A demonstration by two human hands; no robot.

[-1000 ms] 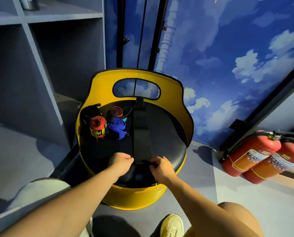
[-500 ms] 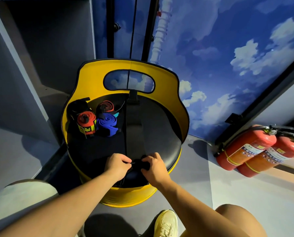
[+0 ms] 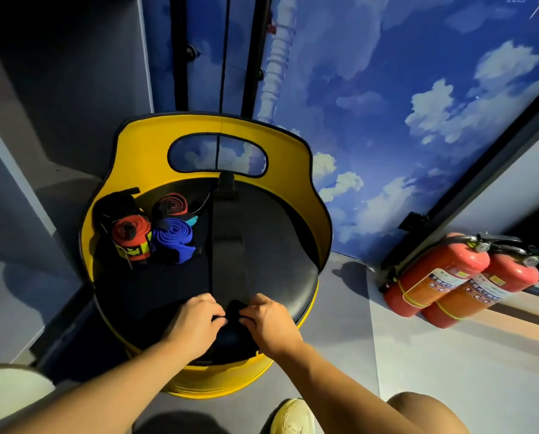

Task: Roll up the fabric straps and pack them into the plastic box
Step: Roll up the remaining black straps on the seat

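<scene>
Head view, both hands (image 3: 196, 321) (image 3: 269, 322) gripping black strap (image 3: 227, 245)

no text legible (extinguisher labels (image 3: 443, 278) blurred)

The near end of the black strap (image 3: 227, 245) is hidden between the left hand (image 3: 196, 321) and right hand (image 3: 269, 321), at the front of the yellow barrel seat (image 3: 224, 126). Roll tightness there cannot be determined. The label print on the red roll (image 3: 131, 236) is too small to read. The shoe (image 3: 293, 418) below the seat is cut off by the bottom edge.
</scene>
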